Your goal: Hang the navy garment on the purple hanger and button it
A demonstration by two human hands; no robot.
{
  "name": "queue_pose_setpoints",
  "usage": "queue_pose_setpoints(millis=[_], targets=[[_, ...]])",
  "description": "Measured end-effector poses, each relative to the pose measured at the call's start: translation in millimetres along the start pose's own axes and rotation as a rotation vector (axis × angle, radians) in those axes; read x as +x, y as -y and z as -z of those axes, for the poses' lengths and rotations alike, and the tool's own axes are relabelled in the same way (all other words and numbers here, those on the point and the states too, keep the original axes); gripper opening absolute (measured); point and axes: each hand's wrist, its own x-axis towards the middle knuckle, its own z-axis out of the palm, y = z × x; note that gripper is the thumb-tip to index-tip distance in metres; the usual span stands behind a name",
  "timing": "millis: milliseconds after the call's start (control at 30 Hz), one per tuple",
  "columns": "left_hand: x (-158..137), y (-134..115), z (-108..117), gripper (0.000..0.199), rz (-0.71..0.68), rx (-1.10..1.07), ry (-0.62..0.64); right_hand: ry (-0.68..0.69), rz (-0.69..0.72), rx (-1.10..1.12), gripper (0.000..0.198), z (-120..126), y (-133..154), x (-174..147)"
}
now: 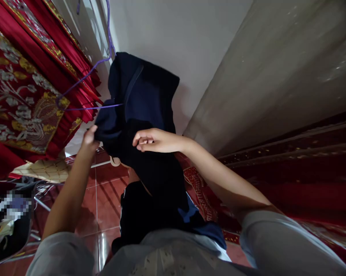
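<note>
A dark navy and black garment [150,96] hangs in front of me against the pale wall, its lower part falling toward my legs. A purple hanger [88,73] of thin wire or cord loops out from its left side. My left hand [90,138] pinches the garment's left edge between thumb and fingers. Over the middle of the cloth is my right hand [148,140], its fingers curled loosely inward. Nothing shows between those fingers, and I cannot tell whether they touch the cloth.
Red fabric with gold and silver embroidery [23,88] hangs at the left. A black tray or basket [29,230] holding small items stands at lower left. Grey cloth [276,69] and red drapery [290,184] line the right. Red tiles [104,203] cover the floor.
</note>
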Motion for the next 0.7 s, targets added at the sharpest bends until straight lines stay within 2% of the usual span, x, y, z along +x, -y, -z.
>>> queue_pose_setpoints(millis=[100, 167, 200, 267, 333, 400, 500, 567, 633, 700], targets=[[-34, 12, -10, 0.023, 0.066, 0.018, 0.091, -0.2, 0.103, -0.157, 0.044, -7, -1, 16], [-59, 7, -25, 0.029, -0.038, 0.071, 0.233, -0.302, 0.149, -0.202, 0.068, -18, -3, 27], [-72, 1, -33, 0.032, -0.153, 0.147, 0.308, -0.335, 0.168, -0.188, 0.079, -25, -3, 31], [-95, -13, -48, 0.041, -0.478, 0.388, 0.413, -0.389, 0.201, -0.111, 0.093, -38, -3, 36], [-111, -25, -58, 0.043, -0.775, 0.594, 0.478, -0.461, 0.217, -0.018, 0.09, -48, 3, 34], [-117, -29, -61, 0.048, -0.917, 0.625, 0.547, -0.507, 0.214, 0.065, 0.078, -49, 13, 28], [-112, -20, -58, 0.07, -0.942, 0.464, 0.604, -0.483, 0.239, 0.11, 0.06, -35, 33, 14], [-105, -8, -55, 0.079, -0.915, 0.41, 0.619, -0.403, 0.266, 0.059, 0.056, -22, 49, 4], [-102, 3, -52, 0.077, -0.796, 0.449, 0.691, -0.282, 0.287, -0.036, 0.056, -12, 64, -5], [-102, 10, -48, 0.068, -0.603, 0.53, 0.795, -0.168, 0.293, -0.144, 0.047, -2, 78, -10]])
